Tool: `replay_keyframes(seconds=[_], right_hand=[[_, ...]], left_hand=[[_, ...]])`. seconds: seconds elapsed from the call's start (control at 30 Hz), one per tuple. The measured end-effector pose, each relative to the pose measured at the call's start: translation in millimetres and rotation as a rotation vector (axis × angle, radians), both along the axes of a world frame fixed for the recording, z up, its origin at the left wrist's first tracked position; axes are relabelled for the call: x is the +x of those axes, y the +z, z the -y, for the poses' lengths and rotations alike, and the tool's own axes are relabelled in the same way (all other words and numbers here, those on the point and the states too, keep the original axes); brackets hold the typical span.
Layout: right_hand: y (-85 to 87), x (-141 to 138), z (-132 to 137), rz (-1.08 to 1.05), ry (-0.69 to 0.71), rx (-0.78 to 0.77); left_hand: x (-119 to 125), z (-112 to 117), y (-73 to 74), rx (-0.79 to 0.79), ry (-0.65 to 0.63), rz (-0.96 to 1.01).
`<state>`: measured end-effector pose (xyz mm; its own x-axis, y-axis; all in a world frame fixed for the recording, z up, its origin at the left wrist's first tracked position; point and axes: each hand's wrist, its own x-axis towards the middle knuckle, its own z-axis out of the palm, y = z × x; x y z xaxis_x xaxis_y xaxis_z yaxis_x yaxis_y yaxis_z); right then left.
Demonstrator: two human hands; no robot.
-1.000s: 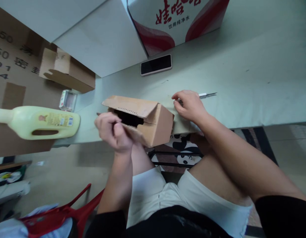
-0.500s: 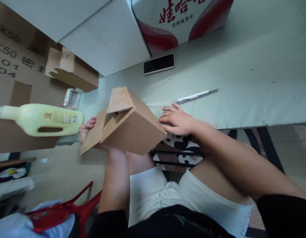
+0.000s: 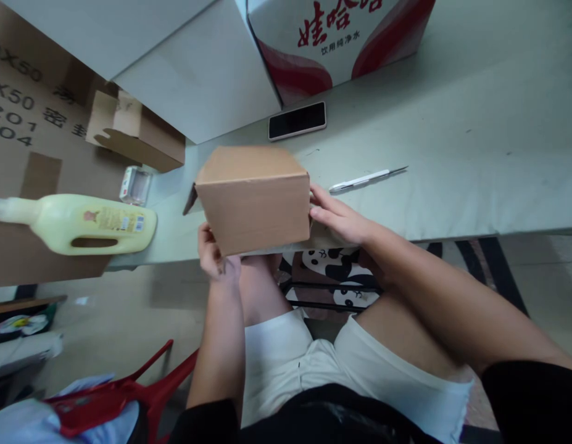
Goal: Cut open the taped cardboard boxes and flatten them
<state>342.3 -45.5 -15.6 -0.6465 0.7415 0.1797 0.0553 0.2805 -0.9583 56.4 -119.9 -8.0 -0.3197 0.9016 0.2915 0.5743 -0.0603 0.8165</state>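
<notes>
A small brown cardboard box (image 3: 253, 197) stands at the near edge of the pale table (image 3: 452, 154), its plain sides facing me and one flap sticking out on its left. My left hand (image 3: 214, 253) grips its lower left corner from below, fingers curled round the edge. My right hand (image 3: 336, 216) lies with stretched fingers pressed flat against the box's right side. A thin white utility knife (image 3: 366, 179) lies on the table just beyond my right hand.
A yellow bottle (image 3: 82, 225) lies on its side at the left, near a small clear-topped packet (image 3: 136, 185) and an opened brown carton (image 3: 135, 132). A black phone (image 3: 297, 120) lies before a red-and-white carton (image 3: 341, 37). A red chair (image 3: 114, 394) stands lower left.
The box was tipped up and turned over by my left hand, and now stands squarely with closed sides toward me. My right hand left the knife and came against the box's right side.
</notes>
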Motion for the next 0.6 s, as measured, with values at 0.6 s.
replay_keyframes(seconds=[0.6], right_hand=[[-14.0, -1.9, -8.0, -0.078, -0.324, 0.066]], left_hand=[[17.1, 18.2, 28.1, -0.139, -0.084, 0.861]])
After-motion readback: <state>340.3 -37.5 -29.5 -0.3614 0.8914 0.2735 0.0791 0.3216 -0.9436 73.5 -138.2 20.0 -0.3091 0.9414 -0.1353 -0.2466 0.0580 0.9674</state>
